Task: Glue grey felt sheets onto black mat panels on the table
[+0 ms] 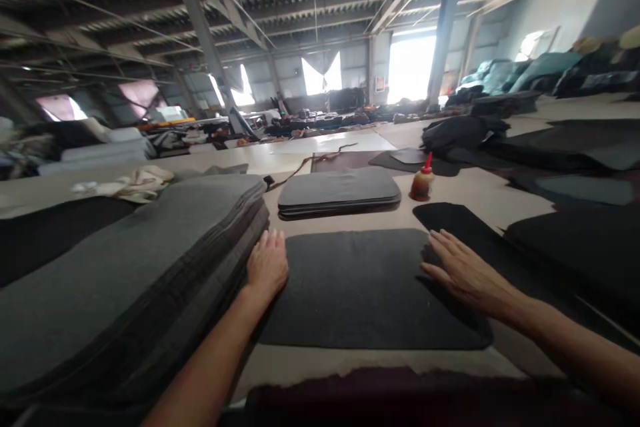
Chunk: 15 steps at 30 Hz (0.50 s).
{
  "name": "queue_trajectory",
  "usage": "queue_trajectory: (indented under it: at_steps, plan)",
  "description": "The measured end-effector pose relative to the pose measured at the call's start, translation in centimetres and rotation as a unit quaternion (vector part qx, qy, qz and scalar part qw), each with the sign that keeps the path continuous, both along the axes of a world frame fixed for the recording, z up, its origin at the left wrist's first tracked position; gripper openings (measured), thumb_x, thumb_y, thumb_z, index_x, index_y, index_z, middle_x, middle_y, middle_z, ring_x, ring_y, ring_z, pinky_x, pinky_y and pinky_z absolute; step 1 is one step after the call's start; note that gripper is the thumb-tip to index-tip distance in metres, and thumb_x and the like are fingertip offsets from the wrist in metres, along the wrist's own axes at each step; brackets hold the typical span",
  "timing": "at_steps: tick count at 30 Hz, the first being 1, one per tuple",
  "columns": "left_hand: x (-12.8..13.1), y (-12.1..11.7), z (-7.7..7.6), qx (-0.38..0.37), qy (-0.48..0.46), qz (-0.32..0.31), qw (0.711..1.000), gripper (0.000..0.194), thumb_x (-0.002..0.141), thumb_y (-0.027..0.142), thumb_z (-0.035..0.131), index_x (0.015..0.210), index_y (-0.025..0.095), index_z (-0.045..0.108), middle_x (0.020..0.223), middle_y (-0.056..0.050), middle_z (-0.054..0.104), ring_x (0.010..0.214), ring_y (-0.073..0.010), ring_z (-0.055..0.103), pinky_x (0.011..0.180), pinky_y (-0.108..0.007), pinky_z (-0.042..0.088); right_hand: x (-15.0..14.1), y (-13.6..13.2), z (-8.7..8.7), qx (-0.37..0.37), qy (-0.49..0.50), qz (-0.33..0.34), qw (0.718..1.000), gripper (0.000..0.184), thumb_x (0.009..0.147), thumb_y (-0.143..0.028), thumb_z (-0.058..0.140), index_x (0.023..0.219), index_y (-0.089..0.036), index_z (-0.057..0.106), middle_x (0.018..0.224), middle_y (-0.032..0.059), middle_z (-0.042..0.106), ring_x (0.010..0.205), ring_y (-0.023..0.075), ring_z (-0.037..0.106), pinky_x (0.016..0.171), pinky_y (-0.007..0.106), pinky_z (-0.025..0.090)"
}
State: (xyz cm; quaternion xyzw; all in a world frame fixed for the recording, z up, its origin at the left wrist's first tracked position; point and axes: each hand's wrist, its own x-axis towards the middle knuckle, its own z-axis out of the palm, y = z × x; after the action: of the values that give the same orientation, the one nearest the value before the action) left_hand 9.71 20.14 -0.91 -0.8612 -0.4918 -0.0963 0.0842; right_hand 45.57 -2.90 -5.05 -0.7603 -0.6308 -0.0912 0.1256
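Note:
A dark, flat, leather-like panel (370,293) with rounded corners lies on the table in front of me. My left hand (269,261) rests along its left edge, palm down with the fingers stretched forward. At the upper right edge, my right hand (457,270) lies with fingers extended and thumb apart; whether it presses on the panel or only touches its edge I cannot tell. Beyond the panel sits a small stack of grey rounded panels (340,188). Right of that stack stands a bottle of amber liquid (423,183) with a red nozzle.
A tall pile of dark grey sheets (165,247) rises close beside my left hand. Dark pieces (575,247) spread over the right side. Pale cloth (135,185) lies at the left, and a thin brown strip (305,163) behind the small stack. A dark heap (460,137) sits farther back.

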Motion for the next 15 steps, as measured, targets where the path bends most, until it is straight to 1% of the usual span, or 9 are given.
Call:
queue_trajectory:
  at_steps: [2, 4, 5, 7, 9, 11, 12, 14, 15]
  plan:
    - [-0.6, -2.6, -0.3, -0.015, 0.009, -0.049, 0.999, 0.056, 0.103, 0.034, 0.031, 0.153, 0.011, 0.036, 0.163, -0.011, 0.031, 0.154, -0.0279, 0.019, 0.125, -0.043, 0.019, -1.7, -2.2, -0.4, -0.007, 0.036, 0.074, 0.997, 0.073, 0.100, -0.059, 0.036, 0.153, -0.008, 0.043, 0.160, 0.0136, 0.031, 0.150, 0.0317, 0.023, 0.123, 0.050, 0.027]
    - [-1.5, -5.0, -1.1, -0.047, 0.023, -0.086, 0.995, 0.061, 0.102, 0.050, 0.034, 0.154, 0.019, 0.037, 0.164, -0.005, 0.031, 0.154, -0.0259, 0.020, 0.125, -0.043, 0.020, -3.3, -4.3, -0.9, -0.039, 0.062, 0.111, 0.991, 0.070, 0.101, -0.060, 0.038, 0.156, -0.017, 0.039, 0.162, 0.0077, 0.026, 0.150, 0.0309, 0.024, 0.123, 0.051, 0.027]
    - [-2.1, -6.0, -1.5, -0.065, 0.030, -0.096, 0.993, 0.064, 0.101, 0.056, 0.034, 0.154, 0.020, 0.037, 0.164, -0.004, 0.030, 0.154, -0.0260, 0.021, 0.125, -0.045, 0.022, -3.9, -5.3, -1.2, -0.058, 0.067, 0.120, 0.989, 0.070, 0.100, -0.061, 0.040, 0.158, -0.020, 0.036, 0.163, 0.0065, 0.024, 0.149, 0.0318, 0.023, 0.123, 0.054, 0.026]
    - [-3.4, -7.5, -2.2, -0.092, 0.040, -0.100, 0.990, 0.068, 0.100, 0.060, 0.030, 0.155, 0.020, 0.034, 0.164, -0.006, 0.029, 0.153, -0.0272, 0.023, 0.125, -0.049, 0.023, -4.6, -7.0, -1.5, -0.085, 0.072, 0.138, 0.984, 0.075, 0.098, -0.064, 0.045, 0.159, -0.024, 0.030, 0.163, 0.0062, 0.019, 0.149, 0.0347, 0.021, 0.122, 0.058, 0.025]
    - [-5.0, -8.3, -2.3, -0.116, 0.045, -0.110, 0.986, 0.072, 0.099, 0.064, 0.030, 0.157, 0.021, 0.030, 0.166, -0.007, 0.023, 0.154, -0.0284, 0.019, 0.125, -0.052, 0.021, -4.8, -8.6, -1.5, -0.092, 0.074, 0.160, 0.980, 0.086, 0.092, -0.069, 0.054, 0.160, -0.026, 0.023, 0.163, 0.0069, 0.014, 0.149, 0.0374, 0.019, 0.120, 0.062, 0.027]
    - [-6.7, -8.9, -2.0, -0.157, 0.052, -0.157, 0.974, 0.085, 0.091, 0.075, 0.041, 0.158, 0.025, 0.025, 0.167, -0.007, 0.018, 0.155, -0.0310, 0.014, 0.126, -0.055, 0.017, -4.6, -9.9, -1.3, -0.082, 0.073, 0.189, 0.976, 0.103, 0.082, -0.069, 0.068, 0.161, -0.028, 0.016, 0.163, 0.0076, 0.011, 0.148, 0.0401, 0.021, 0.118, 0.062, 0.032]
    - [-7.5, -9.2, -1.7, -0.180, 0.056, -0.188, 0.964, 0.097, 0.083, 0.081, 0.049, 0.159, 0.027, 0.023, 0.167, -0.007, 0.016, 0.155, -0.0329, 0.011, 0.126, -0.057, 0.014, -4.4, -10.4, -1.4, -0.072, 0.070, 0.199, 0.975, 0.109, 0.078, -0.064, 0.074, 0.161, -0.029, 0.014, 0.163, 0.0075, 0.011, 0.147, 0.0411, 0.022, 0.117, 0.062, 0.035]
    - [-9.0, -10.0, -1.2, -0.221, 0.067, -0.239, 0.943, 0.118, 0.066, 0.087, 0.063, 0.159, 0.032, 0.016, 0.168, -0.007, 0.013, 0.155, -0.0363, 0.008, 0.125, -0.061, 0.009, -4.0, -11.4, -1.9, -0.048, 0.055, 0.209, 0.975, 0.109, 0.076, -0.048, 0.077, 0.162, -0.032, 0.013, 0.163, 0.0058, 0.014, 0.145, 0.0407, 0.028, 0.114, 0.060, 0.040]
    - [-9.6, -10.4, -1.0, -0.231, 0.072, -0.250, 0.938, 0.122, 0.062, 0.087, 0.066, 0.159, 0.035, 0.013, 0.168, -0.007, 0.013, 0.155, -0.0371, 0.008, 0.124, -0.063, 0.009, -3.8, -11.8, -2.4, -0.038, 0.044, 0.211, 0.976, 0.103, 0.078, -0.039, 0.074, 0.162, -0.033, 0.014, 0.163, 0.0041, 0.017, 0.144, 0.0390, 0.032, 0.113, 0.057, 0.043]
